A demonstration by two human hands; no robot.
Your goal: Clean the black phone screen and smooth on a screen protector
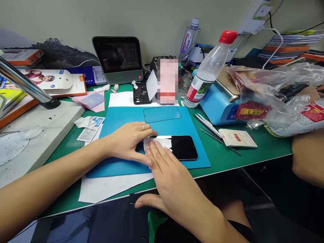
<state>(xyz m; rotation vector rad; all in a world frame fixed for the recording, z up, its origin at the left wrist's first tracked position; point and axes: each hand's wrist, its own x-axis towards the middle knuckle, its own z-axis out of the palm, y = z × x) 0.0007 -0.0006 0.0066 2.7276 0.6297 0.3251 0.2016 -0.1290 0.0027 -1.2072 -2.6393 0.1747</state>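
Left hand [130, 139] and right hand [168, 168] meet over the left half of the dark phone [184, 147], which lies flat on the blue mat [121, 118] in the middle of the surface [269, 145]; clock directions here are taken from the phone. At ten o'clock, well apart, a crumpled tissue [86, 122] rests on a printed card [87, 135]; whether that tissue has been used cannot be told. Next comes the left hand, at nine o'clock, thumb and fingers spread around the phone's near end; whether they grip its edges is hidden. A white wipe [165, 141] covers the left part of the screen, and the right hand, reaching in from six o'clock, lays straight fingers on it, the thumb out to the side and clear of the phone.

Wiping appears to be the step in hand and unfinished, since the cloth is on the glass. Toward eleven o'clock, a clear sheet with a black border [162, 114] lies on the mat, apart from the phone and not fitted to it. Farther right, the screen is bare and looks clean, though fine specks would not show. Thin tools [208, 130] lie at two o'clock, untouched, beside a white carton [238, 137] at three.
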